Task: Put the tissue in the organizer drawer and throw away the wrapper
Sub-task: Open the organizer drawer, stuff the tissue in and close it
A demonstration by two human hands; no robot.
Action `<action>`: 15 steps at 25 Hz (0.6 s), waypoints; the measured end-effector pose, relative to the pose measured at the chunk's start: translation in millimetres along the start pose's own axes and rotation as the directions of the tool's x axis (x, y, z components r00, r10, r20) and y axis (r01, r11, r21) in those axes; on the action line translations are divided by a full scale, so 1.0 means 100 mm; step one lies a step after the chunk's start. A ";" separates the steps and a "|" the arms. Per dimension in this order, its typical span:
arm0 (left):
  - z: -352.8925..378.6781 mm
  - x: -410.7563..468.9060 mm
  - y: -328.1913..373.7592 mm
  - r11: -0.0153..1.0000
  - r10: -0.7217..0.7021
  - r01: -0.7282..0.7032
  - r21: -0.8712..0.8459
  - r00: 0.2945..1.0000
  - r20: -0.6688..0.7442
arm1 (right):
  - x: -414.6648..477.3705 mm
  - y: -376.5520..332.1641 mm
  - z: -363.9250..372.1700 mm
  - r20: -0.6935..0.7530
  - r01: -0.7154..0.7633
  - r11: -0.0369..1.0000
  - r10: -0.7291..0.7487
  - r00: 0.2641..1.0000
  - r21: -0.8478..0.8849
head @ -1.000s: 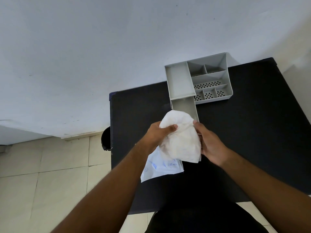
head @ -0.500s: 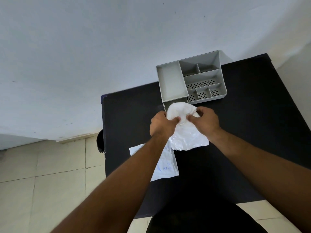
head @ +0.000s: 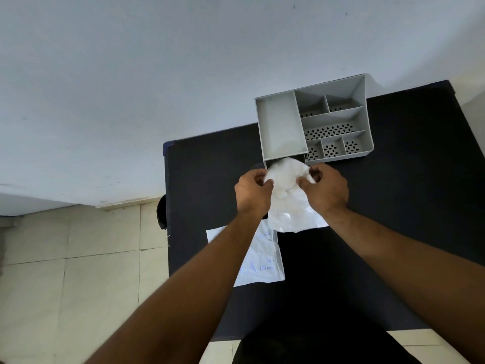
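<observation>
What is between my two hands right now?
In the head view, the crumpled white tissue sits between the left hand and right hand, both pinching it, at the grey plastic organizer drawer's mouth.

Both forearms are bare from elbow to wrist, with no sleeves showing. The left hand [head: 253, 191] and right hand [head: 326, 189] wear nothing (no rings, watch or gloves). Dark clothing fills the bottom edge.

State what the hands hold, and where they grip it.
Both the left hand and right hand pinch the crumpled white tissue wad at its opposite side edges.
</observation>
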State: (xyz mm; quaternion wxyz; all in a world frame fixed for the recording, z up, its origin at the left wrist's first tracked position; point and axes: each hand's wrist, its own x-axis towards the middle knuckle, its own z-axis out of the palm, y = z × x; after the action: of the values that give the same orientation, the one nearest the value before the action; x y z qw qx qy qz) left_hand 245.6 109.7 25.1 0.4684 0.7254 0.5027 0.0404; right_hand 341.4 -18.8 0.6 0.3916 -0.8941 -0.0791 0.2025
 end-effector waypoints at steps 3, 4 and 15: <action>0.01 0.06 0.07 1.000 0.017 -0.018 -0.005 1.000 -0.023 | 0.03 -0.06 0.02 -0.023 -0.014 1.000 0.015 1.000 0.021; 0.01 0.06 0.09 1.000 0.018 -0.018 -0.006 1.000 -0.024 | 0.02 -0.08 0.03 -0.028 -0.016 0.999 0.017 0.999 0.034; -0.06 -0.15 -0.18 0.997 -0.075 0.077 -0.028 0.995 0.060 | -0.33 0.19 0.00 -0.068 -0.049 0.993 0.056 0.996 0.109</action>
State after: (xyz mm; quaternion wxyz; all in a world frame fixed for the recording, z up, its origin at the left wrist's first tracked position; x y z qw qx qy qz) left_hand 222.5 102.7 21.3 0.4953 0.6993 0.5153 0.0086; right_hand 310.9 -41.4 -3.5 0.4363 -0.8801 -0.0305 0.1849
